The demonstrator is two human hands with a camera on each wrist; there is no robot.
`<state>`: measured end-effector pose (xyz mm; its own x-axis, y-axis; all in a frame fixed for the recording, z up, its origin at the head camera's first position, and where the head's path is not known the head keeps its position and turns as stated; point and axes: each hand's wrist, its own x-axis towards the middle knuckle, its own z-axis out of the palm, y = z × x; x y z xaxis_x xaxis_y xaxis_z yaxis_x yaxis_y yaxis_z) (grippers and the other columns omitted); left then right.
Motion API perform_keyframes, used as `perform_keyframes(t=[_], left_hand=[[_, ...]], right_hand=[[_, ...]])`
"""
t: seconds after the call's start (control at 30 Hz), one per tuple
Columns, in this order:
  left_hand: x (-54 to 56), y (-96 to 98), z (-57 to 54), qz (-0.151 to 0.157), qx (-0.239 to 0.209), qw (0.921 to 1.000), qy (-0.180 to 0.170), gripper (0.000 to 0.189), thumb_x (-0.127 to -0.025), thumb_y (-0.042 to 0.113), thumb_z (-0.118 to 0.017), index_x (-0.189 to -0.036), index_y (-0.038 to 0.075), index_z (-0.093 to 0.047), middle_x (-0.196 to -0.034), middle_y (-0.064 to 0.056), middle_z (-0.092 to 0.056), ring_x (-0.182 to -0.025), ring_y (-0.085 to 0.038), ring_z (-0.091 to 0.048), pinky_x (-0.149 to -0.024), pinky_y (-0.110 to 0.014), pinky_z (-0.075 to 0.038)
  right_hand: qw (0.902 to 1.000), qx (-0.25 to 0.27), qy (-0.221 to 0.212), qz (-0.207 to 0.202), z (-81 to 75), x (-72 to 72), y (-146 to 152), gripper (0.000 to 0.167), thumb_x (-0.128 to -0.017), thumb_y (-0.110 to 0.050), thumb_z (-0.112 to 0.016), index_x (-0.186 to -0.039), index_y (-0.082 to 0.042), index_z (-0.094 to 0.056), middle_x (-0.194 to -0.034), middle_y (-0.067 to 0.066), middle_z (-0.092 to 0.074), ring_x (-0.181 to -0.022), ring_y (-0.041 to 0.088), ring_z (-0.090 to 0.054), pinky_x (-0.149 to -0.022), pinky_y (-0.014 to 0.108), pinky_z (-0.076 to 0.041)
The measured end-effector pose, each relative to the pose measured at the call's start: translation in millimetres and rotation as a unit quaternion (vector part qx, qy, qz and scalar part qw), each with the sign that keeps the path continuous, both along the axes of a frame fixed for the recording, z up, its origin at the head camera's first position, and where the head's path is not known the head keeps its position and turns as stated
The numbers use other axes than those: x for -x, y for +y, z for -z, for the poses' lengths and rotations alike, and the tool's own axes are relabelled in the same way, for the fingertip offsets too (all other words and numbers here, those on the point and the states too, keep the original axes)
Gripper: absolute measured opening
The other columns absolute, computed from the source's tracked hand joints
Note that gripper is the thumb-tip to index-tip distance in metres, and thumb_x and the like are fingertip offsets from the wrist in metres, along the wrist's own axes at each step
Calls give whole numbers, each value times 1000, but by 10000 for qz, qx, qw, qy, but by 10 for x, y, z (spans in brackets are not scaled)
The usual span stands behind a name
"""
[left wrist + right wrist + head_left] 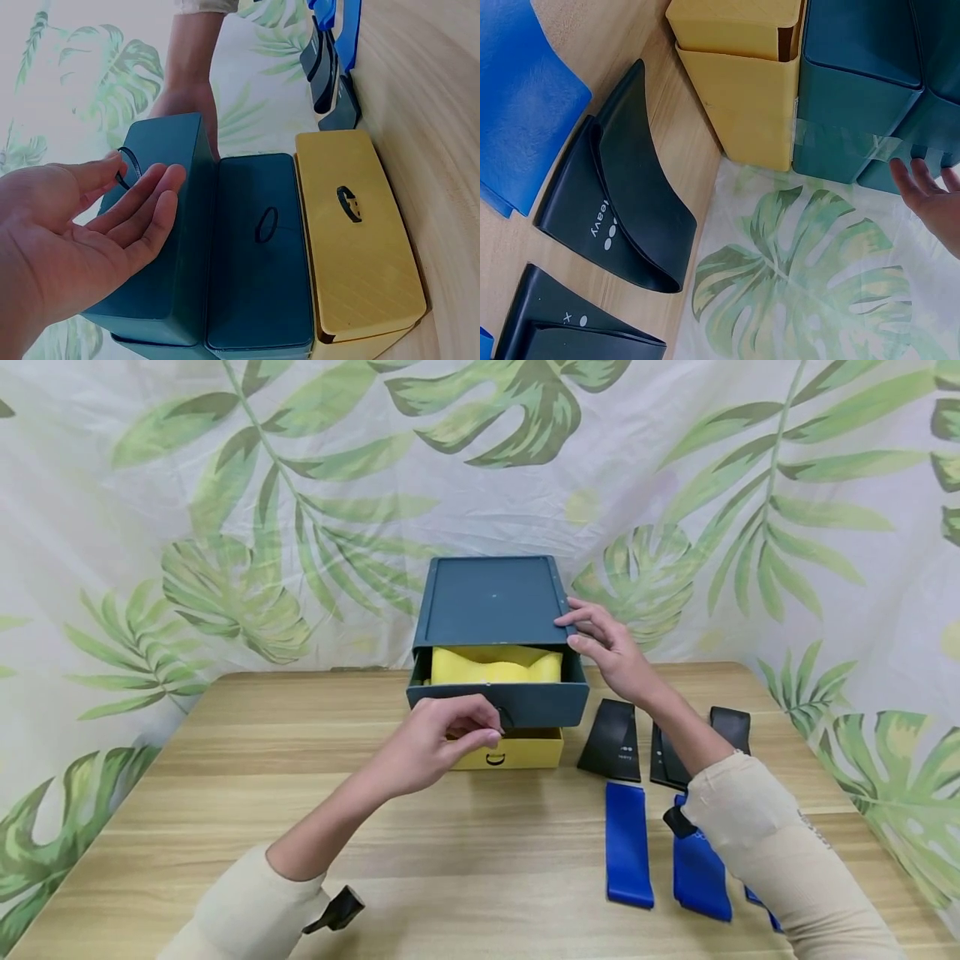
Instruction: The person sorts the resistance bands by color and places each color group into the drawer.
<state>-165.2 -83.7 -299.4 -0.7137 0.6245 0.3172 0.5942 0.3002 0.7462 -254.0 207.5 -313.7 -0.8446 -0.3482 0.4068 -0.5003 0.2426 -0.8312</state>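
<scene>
A teal drawer unit (491, 602) stands at the back of the table. Its top drawer (551, 703) is pulled out, with a folded yellow band (495, 667) inside. In front of that drawer my left hand (442, 739) pinches its black pull loop (130, 161) between thumb and finger, while the other fingers extend loosely. My right hand (611, 647) rests on the unit's right top edge, fingers spread. Below sit a closed teal drawer (259, 255) and a yellow drawer (360, 240), each with a black loop.
Right of the unit lie several black bands (611, 739), one printed "heavy" in the right wrist view. Nearer the front are several blue bands (628, 843), partly under the right arm. A leaf-print cloth (337, 485) hangs behind the wooden table (300, 743).
</scene>
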Motion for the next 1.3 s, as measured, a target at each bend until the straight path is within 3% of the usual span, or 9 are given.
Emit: perform_keyframes(t=[0.13, 0.33, 0.57, 0.73, 1.1, 1.2, 1.3], left_hand=[[95, 6, -2, -83, 21, 9999, -113, 4, -99, 4, -68, -101, 2, -70, -95, -8, -73, -88, -18, -72, -82, -30, -60], [248, 14, 11, -153, -244, 9984, -480, 6, -101, 2, -64, -104, 0, -69, -99, -13, -72, -94, -29, -74, -84, -48, -60], [384, 18, 38, -286, -394, 9972, -571, 6, -101, 3, -64, -104, 0, -69, -98, -16, -73, -95, -40, -72, -73, -33, -55], [462, 20, 52, -263, -531, 9960, -672, 7, -101, 2, -64, -104, -2, -69, -99, -20, -72, -95, -41, -70, -81, -44, -56], [507, 21, 38, -215, -611, 9941, -870, 11, -102, 2, -63, -108, -4, -69, -103, -21, -72, -98, -43, -70, -86, -48, -58], [489, -20, -11, -274, -528, 9955, -741, 17, -102, 2, -62, -116, -6, -69, -105, -25, -72, -95, -44, -71, -82, -43, -61], [458, -79, -121, -464, -553, 9969, -309, 21, -102, 1, -63, -120, -7, -69, -101, -26, -73, -87, -45, -71, -72, -35, -61]], right_hand=[[10000, 57, -41, -12, -3, -4, 1, 34, -106, -10, -48, -132, 9, -57, -165, 18, -29, -152, 41, -32, -119, 61, -31], [9999, 39, -125, -54, -7, -6, 7, 35, -107, -11, -46, -134, 9, -56, -167, 16, -28, -153, 38, -29, -121, 61, -28], [9993, 115, -342, -131, -15, 7, 37, 41, -110, -18, -40, -138, 8, -55, -168, 13, -28, -154, 35, -28, -118, 65, -31], [9990, 155, -382, -149, -25, 11, 30, 41, -110, -19, -39, -138, 7, -55, -168, 13, -28, -153, 36, -30, -118, 64, -32], [9991, 127, -378, -121, -33, 8, 40, 41, -111, -19, -39, -138, 7, -55, -168, 13, -28, -154, 35, -28, -118, 64, -30], [9992, 92, -372, -121, -29, 5, 45, 41, -111, -19, -39, -138, 7, -55, -168, 13, -28, -154, 35, -28, -118, 64, -31], [9992, 104, -350, -151, -31, 1, 52, 41, -111, -18, -38, -139, 8, -54, -169, 14, -26, -154, 37, -28, -118, 65, -30]])
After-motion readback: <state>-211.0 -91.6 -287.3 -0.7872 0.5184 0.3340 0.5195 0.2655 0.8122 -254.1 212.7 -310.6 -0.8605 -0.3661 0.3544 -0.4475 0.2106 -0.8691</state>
